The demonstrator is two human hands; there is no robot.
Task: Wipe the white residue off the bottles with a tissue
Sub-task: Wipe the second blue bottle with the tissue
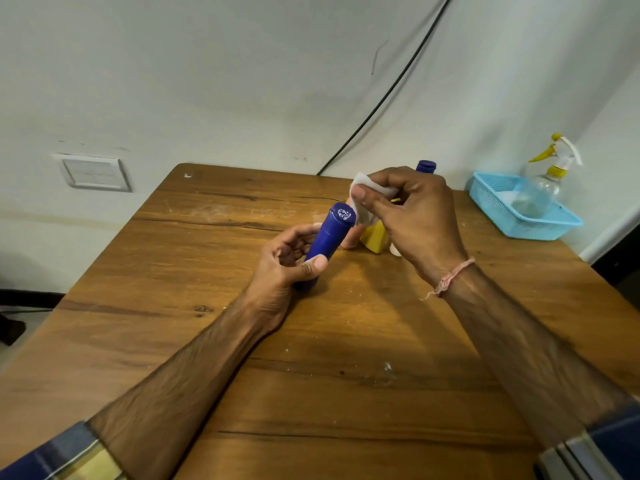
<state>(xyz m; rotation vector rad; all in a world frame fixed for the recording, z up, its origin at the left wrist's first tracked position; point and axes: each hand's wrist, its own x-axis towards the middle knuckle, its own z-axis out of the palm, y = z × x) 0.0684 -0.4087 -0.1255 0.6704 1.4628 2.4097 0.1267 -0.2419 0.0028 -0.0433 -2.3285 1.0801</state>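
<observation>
Blue bottle [329, 245] in the left hand [289, 263]: fingers and thumb wrapped round its lower half, base down by the table [346, 358], contact there hard to tell. Long axis leaning up and away, toward the right. White residue [343, 214] on the flat end of the cap [337, 225], turned up toward the right hand [412, 216].

Right hand above and to the right of that cap end, near but apart, pinching a folded white tissue [362, 183] between thumb and curled fingers. Tissue poking out on the side facing the cap, not touching it.

Reads as the instant ahead of a wipe on the cap end. Calls for a short drop of the tissue down and left onto that flat end, across the axis rather than along it, with the left grip bracing against the push. Right hand the nearer to the residue; left tied up holding.

Behind and below the right hand, standing on the table: yellow bottle [375, 239], peach bottle [348, 240] just beside it, second blue cap [426, 166] farther back. Mostly hidden, so residue on them not to be told. Likely risk: a brush of the right wrist against these on the way down.

Far right: light-blue basket [498, 220], spray bottle [554, 174] at or in it, unclear which.
</observation>
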